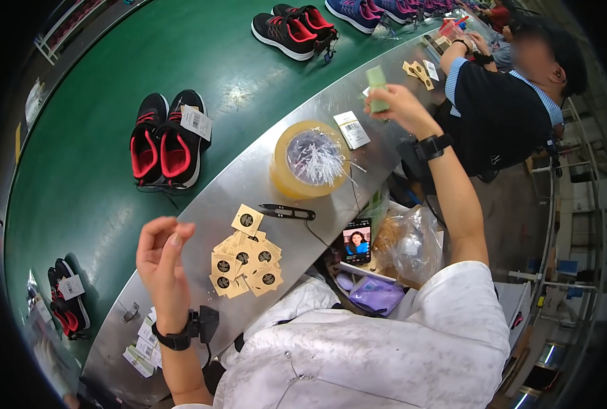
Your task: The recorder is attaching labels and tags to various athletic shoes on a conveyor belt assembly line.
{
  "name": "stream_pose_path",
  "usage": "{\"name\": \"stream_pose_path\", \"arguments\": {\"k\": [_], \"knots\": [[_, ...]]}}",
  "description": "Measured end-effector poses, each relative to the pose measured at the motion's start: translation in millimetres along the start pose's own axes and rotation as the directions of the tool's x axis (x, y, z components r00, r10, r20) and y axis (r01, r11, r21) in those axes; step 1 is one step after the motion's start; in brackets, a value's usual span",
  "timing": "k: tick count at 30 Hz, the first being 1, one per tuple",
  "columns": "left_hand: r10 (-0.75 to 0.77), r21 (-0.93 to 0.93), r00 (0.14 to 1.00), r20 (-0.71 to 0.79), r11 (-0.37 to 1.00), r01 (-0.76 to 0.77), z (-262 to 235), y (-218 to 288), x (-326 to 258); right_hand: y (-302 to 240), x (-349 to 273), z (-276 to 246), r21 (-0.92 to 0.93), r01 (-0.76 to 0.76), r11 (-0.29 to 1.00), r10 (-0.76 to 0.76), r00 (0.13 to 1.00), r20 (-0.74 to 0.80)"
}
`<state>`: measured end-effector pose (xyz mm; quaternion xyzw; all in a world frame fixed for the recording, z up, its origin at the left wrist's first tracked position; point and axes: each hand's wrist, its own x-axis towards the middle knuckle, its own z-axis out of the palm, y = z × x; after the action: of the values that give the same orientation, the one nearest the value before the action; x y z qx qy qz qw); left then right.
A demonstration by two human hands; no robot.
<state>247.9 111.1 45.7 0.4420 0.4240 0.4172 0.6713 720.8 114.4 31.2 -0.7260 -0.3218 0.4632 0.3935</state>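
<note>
Green tag [376,87] is what I have in my right hand [397,102], held up over the far right stretch of the bench [249,184], out past the roll of tape. I see the fingers closed around its lower part while the upper end sticks up, so its long axis runs roughly upright, tilted a little toward the conveyor belt [99,157]. My right arm is stretched well forward to reach there, a black watch on the wrist.

My left hand [162,253] is raised near the left edge of the bench, fingers curled loosely together with the tips close; I cannot tell whether anything small is pinched between them. It is well apart from the green tag, so the right hand is the only one on it.

Between the two hands lie a heap of brown card tags [245,264] close to my body, black thread snips [288,213] just beyond them, and the tape roll [309,161] with white plastic ties bunched in its core. A white barcode label [352,129] lies flat beside the roll, below the green tag. A phone [356,241] leans at the near edge. On the belt, a black and red pair of shoes [164,140] sits level with the roll.
</note>
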Motion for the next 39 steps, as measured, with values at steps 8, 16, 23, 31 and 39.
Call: {"name": "stream_pose_path", "arguments": {"k": [8,16,23,31,39], "knots": [[-0.053,0.065,0.995,-0.089,0.996,0.059,-23,-13,-5,29,13,77,-0.370,0.047,0.928,0.040,0.974,0.224],[-0.128,0.065,0.987,-0.093,0.989,0.134,-14,-15,-1,31,-8,62,-0.818,0.185,0.545,-0.267,0.963,0.040],[-0.170,0.248,0.985,-0.031,0.953,0.172,-4,0,10,25,-45,31,0.211,0.016,0.977,-0.035,0.996,0.087],[-0.221,0.435,0.975,0.012,0.879,0.194,30,11,25,40,-50,46,-0.273,0.346,0.898,-0.385,0.917,-0.104],[-0.263,0.488,0.963,0.051,0.848,0.206,34,7,21,55,-37,75,-0.682,0.503,0.530,-0.636,0.768,0.073]]}}
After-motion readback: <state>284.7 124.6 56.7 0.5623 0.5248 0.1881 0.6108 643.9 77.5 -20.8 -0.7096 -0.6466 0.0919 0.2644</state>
